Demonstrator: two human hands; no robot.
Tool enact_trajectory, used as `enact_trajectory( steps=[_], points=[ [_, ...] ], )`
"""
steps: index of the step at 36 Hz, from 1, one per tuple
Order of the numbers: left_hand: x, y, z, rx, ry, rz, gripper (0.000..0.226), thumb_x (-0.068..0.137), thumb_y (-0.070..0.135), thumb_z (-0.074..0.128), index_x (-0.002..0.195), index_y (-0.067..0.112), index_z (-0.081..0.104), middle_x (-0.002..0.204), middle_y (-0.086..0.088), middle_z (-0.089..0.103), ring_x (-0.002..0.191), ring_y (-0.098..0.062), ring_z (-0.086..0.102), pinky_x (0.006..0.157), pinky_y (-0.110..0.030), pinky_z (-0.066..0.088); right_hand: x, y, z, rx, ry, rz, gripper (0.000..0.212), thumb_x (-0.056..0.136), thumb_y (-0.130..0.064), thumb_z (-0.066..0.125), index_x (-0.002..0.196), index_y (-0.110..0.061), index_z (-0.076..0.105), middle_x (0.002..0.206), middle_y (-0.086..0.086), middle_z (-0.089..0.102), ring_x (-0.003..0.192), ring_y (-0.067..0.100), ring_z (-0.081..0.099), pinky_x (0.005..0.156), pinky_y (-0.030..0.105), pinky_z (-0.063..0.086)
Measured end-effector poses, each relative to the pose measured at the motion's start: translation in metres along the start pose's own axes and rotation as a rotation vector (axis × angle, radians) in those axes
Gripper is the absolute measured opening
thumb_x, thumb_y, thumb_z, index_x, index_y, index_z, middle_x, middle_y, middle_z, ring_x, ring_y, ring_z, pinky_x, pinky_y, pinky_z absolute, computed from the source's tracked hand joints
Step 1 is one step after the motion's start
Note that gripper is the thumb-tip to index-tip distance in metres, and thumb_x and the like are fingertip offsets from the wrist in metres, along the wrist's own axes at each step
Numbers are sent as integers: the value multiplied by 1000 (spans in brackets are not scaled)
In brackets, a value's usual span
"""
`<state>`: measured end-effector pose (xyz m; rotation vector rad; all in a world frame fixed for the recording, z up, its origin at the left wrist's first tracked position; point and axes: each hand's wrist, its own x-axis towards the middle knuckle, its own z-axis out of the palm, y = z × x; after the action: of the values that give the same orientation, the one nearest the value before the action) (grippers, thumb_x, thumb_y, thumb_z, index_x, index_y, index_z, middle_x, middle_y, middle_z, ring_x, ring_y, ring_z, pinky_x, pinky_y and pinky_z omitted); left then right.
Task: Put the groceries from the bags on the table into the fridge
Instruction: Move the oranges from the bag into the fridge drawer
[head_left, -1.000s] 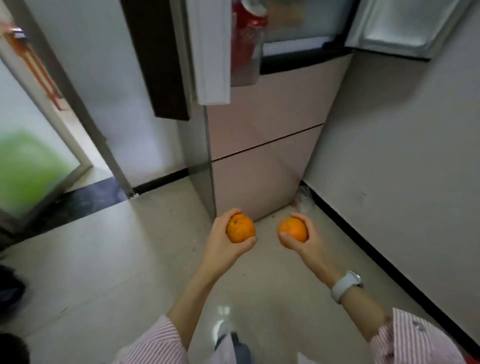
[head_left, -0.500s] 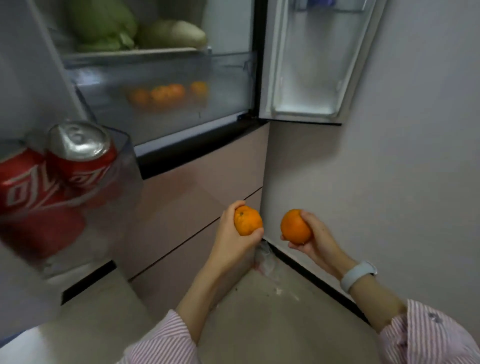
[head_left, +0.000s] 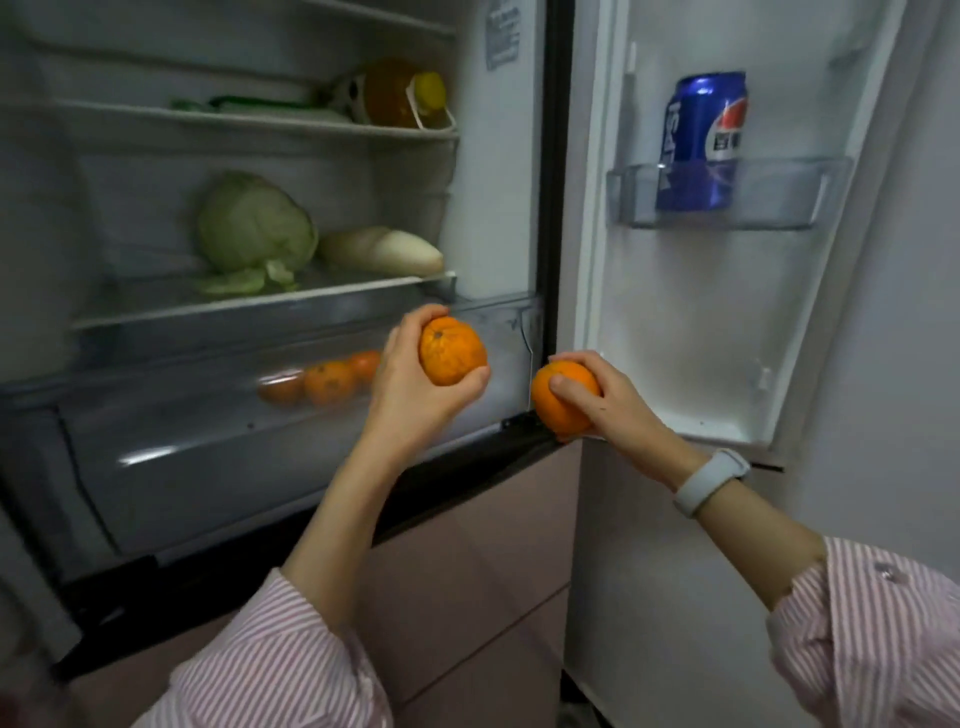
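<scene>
Open fridge (head_left: 498, 171) ahead; left hand (head_left: 410, 384), right hand (head_left: 618, 410) each gripping orange.

Dim, soft, slightly blurred view, brighter rightward, with wide-angle edge bending.

Orange (head_left: 451, 351) with stem end up-left, raised before the clear crisper drawer (head_left: 291, 415), second orange (head_left: 558, 402) near the fridge's lower right corner, three oranges (head_left: 327, 382) inside the drawer

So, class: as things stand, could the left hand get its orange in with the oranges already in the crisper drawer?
Probably not yet. The left hand holds its orange right at the crisper drawer, but the drawer looks pushed in under the shelf, so its clear front blocks the oranges inside.
</scene>
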<state>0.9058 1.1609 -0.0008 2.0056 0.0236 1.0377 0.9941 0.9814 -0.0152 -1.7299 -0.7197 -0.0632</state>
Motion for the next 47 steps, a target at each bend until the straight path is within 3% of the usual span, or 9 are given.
enact_trajectory(
  steps=[3,7,11,18,22,27,33,39,47],
  points=[
    [41,8,-22,137,58,30,60,68,25,79,119,31,47,119,-1,49,98,-11,52,85,-20,38,49,-18,7,6,-112,-100,28,90,-20,56,117,-18,49,114,1,45,93,17,52,58,19,54],
    [89,16,-63,232,17,-14,62,62,38,77,115,38,45,115,0,49,97,-16,55,86,-31,47,110,-45,24,8,-179,-226,38,88,-20,59,124,-15,47,107,-5,45,95,15,50,74,37,56],
    [133,8,-95,366,-112,-122,60,70,25,80,120,27,48,115,-1,52,97,-17,56,79,-29,49,164,-70,46,-80,-268,-300,51,84,-23,65,130,-15,43,114,-1,44,99,15,48,78,28,46],
    [174,-42,-126,528,-347,-267,51,72,27,79,115,25,50,111,0,55,95,-13,56,77,-25,50,229,-69,93,-464,-559,-335,51,76,-24,72,121,-17,48,109,1,48,88,13,51,48,9,42],
    [187,-77,-145,679,-476,-363,60,68,39,80,118,29,49,118,1,53,100,-14,56,77,-25,50,255,-64,124,-666,-742,-291,53,75,-25,73,122,-19,49,113,2,53,96,17,54,78,31,54],
    [193,-110,-159,916,-666,-492,65,70,41,77,125,26,44,115,4,49,99,-14,51,74,-24,45,273,-66,173,-747,-1086,-182,56,76,-27,75,125,-21,49,113,0,49,100,20,56,75,33,57],
    [193,-135,-173,975,-750,-624,66,69,37,78,122,21,42,113,3,49,100,-16,53,76,-27,48,278,-60,233,-745,-1364,-249,61,77,-31,73,129,-27,42,117,-4,48,108,17,52,85,30,53],
    [167,-155,-195,1039,-780,-724,57,71,34,76,120,16,54,114,-1,61,100,-19,59,86,-35,52,257,-53,265,-697,-1433,-495,63,74,-34,75,128,-25,44,120,-3,54,105,14,53,88,29,49],
    [123,-181,-206,985,-692,-867,60,69,25,80,119,15,48,106,1,53,93,-14,54,73,-24,45,232,-18,278,-627,-1399,-791,69,73,-38,74,131,-28,38,125,-1,47,110,17,48,90,29,43]
  ],
)
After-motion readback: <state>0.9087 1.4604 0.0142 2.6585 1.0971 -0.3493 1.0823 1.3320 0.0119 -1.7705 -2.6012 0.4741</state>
